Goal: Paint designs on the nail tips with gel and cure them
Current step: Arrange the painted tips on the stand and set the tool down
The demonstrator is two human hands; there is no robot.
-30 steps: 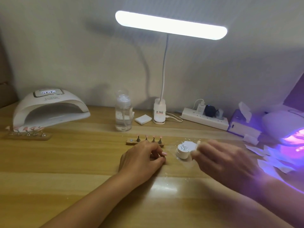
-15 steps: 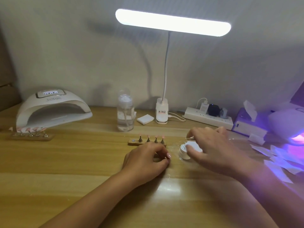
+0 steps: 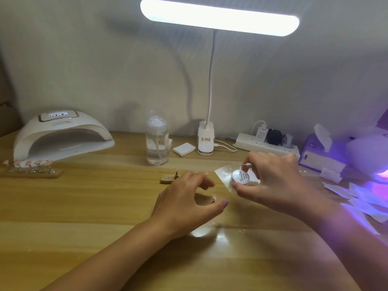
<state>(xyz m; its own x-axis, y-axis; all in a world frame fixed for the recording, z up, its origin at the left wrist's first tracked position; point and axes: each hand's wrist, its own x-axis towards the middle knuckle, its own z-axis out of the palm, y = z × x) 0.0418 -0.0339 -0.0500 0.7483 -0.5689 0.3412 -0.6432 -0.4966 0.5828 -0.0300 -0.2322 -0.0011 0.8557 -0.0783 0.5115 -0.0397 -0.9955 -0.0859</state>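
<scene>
One gel jar (image 3: 240, 176) and one thin stick (image 3: 244, 164) are gripped in the curled fingers of the right hand (image 3: 273, 181), over the tabletop's (image 3: 84, 206) middle. The left hand (image 3: 186, 202) is half curled; whether anything is held cannot be told. A tip stand (image 3: 167, 179) is seen mid-table, a second stand (image 3: 31, 172) at the left edge. A curing lamp (image 3: 63, 139) is set rear left, a second lamp (image 3: 371, 156) at the right edge.

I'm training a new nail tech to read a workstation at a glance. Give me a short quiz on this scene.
1. True or false: the right hand holds the small white gel pot.
2. The curing lamp glowing purple sits on which side of the table? A left, B right, C centre.
3. Fill in: the clear pump bottle stands just left of the ____ base.
Key: 1 true; 2 B; 3 desk lamp.
</scene>
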